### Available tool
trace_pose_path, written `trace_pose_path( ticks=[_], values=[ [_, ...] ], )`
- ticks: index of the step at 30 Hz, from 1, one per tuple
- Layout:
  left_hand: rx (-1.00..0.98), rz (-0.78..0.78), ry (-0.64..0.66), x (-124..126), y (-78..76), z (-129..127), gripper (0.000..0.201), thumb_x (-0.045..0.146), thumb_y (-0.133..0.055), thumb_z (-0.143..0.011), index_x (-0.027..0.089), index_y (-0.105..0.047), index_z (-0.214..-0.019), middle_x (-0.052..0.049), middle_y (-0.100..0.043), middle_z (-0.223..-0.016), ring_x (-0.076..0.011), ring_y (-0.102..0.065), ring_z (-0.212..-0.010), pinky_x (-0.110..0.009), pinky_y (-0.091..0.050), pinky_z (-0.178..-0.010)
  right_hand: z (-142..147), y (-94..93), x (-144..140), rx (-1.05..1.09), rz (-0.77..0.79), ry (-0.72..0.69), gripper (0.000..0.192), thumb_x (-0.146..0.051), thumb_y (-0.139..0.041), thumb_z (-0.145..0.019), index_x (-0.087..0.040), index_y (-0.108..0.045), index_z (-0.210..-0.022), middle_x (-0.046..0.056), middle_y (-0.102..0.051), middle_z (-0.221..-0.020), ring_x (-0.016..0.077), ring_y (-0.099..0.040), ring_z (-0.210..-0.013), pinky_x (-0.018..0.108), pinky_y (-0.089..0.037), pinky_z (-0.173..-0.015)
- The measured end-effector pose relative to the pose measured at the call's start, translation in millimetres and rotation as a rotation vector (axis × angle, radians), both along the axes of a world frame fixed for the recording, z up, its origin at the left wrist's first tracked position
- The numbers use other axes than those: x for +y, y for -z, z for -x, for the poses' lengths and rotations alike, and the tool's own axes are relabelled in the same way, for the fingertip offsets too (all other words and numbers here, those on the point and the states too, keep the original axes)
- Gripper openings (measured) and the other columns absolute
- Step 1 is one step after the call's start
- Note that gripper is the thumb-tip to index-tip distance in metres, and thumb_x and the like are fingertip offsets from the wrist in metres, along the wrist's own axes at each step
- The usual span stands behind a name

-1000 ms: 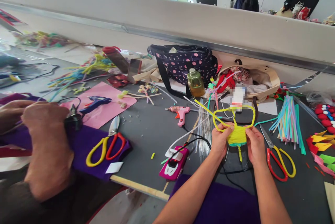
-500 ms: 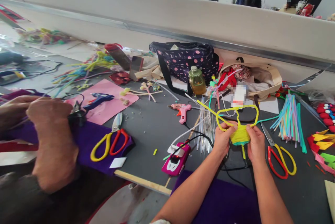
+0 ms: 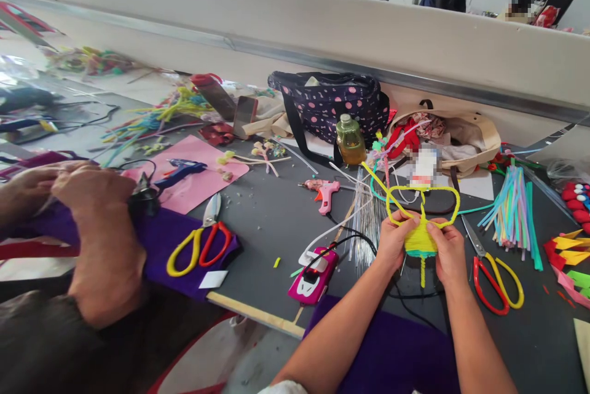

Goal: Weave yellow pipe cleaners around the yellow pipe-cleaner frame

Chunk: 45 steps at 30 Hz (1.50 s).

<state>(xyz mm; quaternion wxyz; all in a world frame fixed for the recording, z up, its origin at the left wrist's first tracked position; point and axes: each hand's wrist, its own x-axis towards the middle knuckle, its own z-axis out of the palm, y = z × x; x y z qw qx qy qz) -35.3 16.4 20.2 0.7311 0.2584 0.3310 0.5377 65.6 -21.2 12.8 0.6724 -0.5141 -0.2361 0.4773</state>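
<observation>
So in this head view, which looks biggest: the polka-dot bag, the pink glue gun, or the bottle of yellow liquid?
1. Dark polka-dot fabric bag, plainly largest.
2 and 3. Small bottle of yellow liquid and pink plastic glue gun look about alike; the gun lies nearer the camera, so I won't rank them.

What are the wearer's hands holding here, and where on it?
Both the left hand and right hand pinch the yellow pipe-cleaner figure by its wound body's sides.

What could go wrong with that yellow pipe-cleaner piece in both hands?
1. The left hand and right hand pinch the yellow pipe-cleaner figure; its loose end could poke a finger.
2. The open scissors lie beside the right hand; a sideways move might hit the blades.
3. The black cord runs under the left wrist and could snag.
</observation>
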Motion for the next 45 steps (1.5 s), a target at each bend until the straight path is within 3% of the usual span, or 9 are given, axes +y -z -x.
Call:
trace_pose_path(
  ticks=[6, 12, 17, 23, 25, 33, 39, 45],
  values=[
    [-0.080, 0.023, 0.011, 1, -4.0, 3, 0.021, 0.017, -0.074, -0.060, 0.016, -0.072, -0.081, -0.002, -0.068, -0.080, -0.0122, -0.059, -0.067, -0.024, -0.044, -0.067, 0, -4.6, 0, 0.083, 0.038, 0.049, 0.027, -0.033, -0.080, -0.058, -0.018, -0.061, -0.071, -0.004, -0.062, -0.064, 0.0139, -0.060, -0.058, 0.026, -0.048, -0.059],
    [-0.338, 0.021, 0.130, 8, -8.3, 16, 0.044, 0.019, -0.055, -0.056, 0.011, -0.072, -0.096, -0.010, -0.069, -0.094, -0.0169, -0.059, -0.074, -0.027, -0.045, -0.069, -1, -9.2, 1, 0.176, 0.100, 0.000, 0.025, -0.031, -0.078, -0.056, -0.019, -0.060, -0.067, -0.004, -0.064, -0.061, 0.0145, -0.061, -0.054, 0.026, -0.048, -0.056],
    [-0.457, 0.058, 0.221, 12, -2.5, 19, 0.036, 0.025, -0.052, -0.063, 0.010, -0.071, -0.089, -0.009, -0.065, -0.076, -0.0187, -0.058, -0.069, -0.030, -0.044, -0.065, -1, -9.8, 0, 0.227, 0.121, -0.106, 0.026, -0.032, -0.079, -0.056, -0.019, -0.059, -0.067, -0.002, -0.065, -0.062, 0.0156, -0.061, -0.055, 0.026, -0.048, -0.054],
    [-0.377, -0.043, 0.184, 9, 0.4, 16, 0.012, 0.018, -0.067, -0.060, 0.012, -0.066, -0.070, -0.001, -0.054, -0.070, -0.0104, -0.051, -0.062, -0.023, -0.039, -0.058, 2, -10.3, -1, 0.231, 0.122, -0.111, 0.027, -0.032, -0.080, -0.055, -0.019, -0.059, -0.067, -0.002, -0.063, -0.061, 0.0166, -0.063, -0.057, 0.028, -0.050, -0.057],
    [-0.367, -0.067, 0.169, 8, 0.9, 14, 0.013, 0.021, -0.073, -0.063, 0.013, -0.065, -0.068, 0.000, -0.052, -0.070, -0.0094, -0.050, -0.062, -0.022, -0.040, -0.059, 0, -9.0, -1, 0.222, 0.103, -0.111, 0.027, -0.033, -0.079, -0.056, -0.019, -0.059, -0.068, -0.003, -0.063, -0.060, 0.0161, -0.062, -0.056, 0.027, -0.049, -0.057],
    [-0.416, 0.190, 0.064, 7, 12.0, 1, 0.026, 0.022, -0.084, -0.062, 0.014, -0.065, -0.077, 0.001, -0.064, -0.078, -0.0067, -0.056, -0.062, -0.019, -0.044, -0.062, -6, -4.7, 0, 0.076, 0.033, 0.057, 0.028, -0.034, -0.078, -0.060, -0.020, -0.057, -0.071, -0.005, -0.063, -0.063, 0.0147, -0.062, -0.056, 0.026, -0.048, -0.056],
    [-0.418, 0.356, 0.027, 8, 14.4, -2, 0.017, 0.009, -0.075, -0.067, 0.012, -0.065, -0.080, -0.003, -0.068, -0.080, -0.0099, -0.063, -0.069, -0.019, -0.049, -0.068, -3, -6.4, -1, 0.031, -0.032, 0.143, 0.029, -0.035, -0.079, -0.061, -0.018, -0.057, -0.071, -0.005, -0.061, -0.060, 0.0127, -0.058, -0.052, 0.025, -0.048, -0.053],
    [-0.525, 0.332, 0.146, 8, 8.7, 4, 0.004, 0.011, -0.062, -0.070, 0.013, -0.060, -0.073, -0.002, -0.065, -0.076, -0.0059, -0.053, -0.052, -0.017, -0.045, -0.052, -8, -1.6, 1, -0.004, -0.004, 0.156, 0.030, -0.036, -0.079, -0.060, -0.018, -0.058, -0.071, -0.004, -0.061, -0.058, 0.0133, -0.058, -0.050, 0.025, -0.047, -0.051]
  ],
)
